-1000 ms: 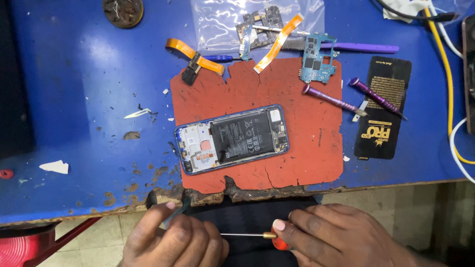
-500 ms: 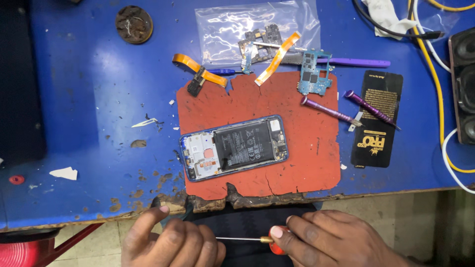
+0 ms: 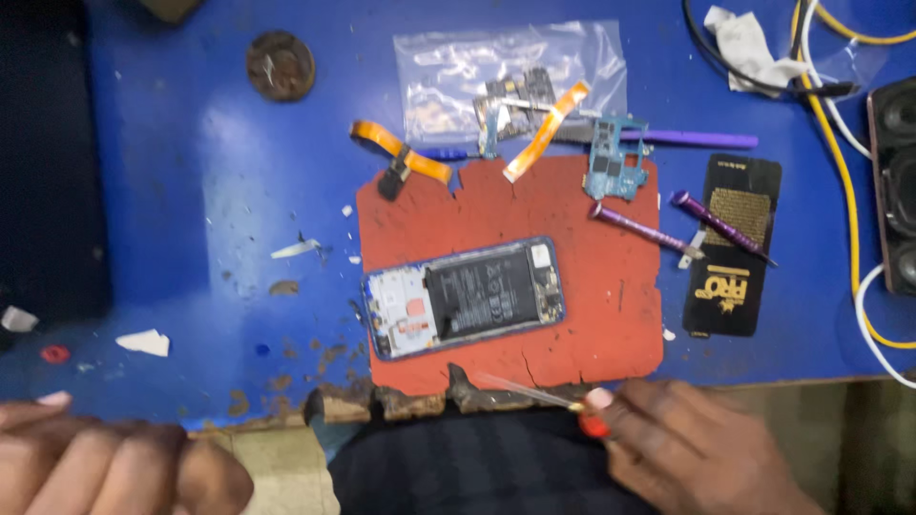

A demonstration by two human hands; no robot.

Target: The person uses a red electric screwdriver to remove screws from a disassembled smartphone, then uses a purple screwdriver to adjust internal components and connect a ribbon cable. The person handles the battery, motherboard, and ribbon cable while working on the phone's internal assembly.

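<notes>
Lying back-open on the red mat [image 3: 611, 315], the opened phone [image 3: 465, 298] sits at centre frame, its long axis running left to right with a slight upward tilt at the right. Right hand [image 3: 682, 448], lower right, pinches a thin screwdriver [image 3: 534, 394] whose shaft points up-left toward the phone, just below it. Left hand [image 3: 105, 463], lower left, is loosely curled, holds nothing visible and is well apart. Purple tools [image 3: 658, 229] and a circuit board [image 3: 611, 167] lie upper right.
</notes>
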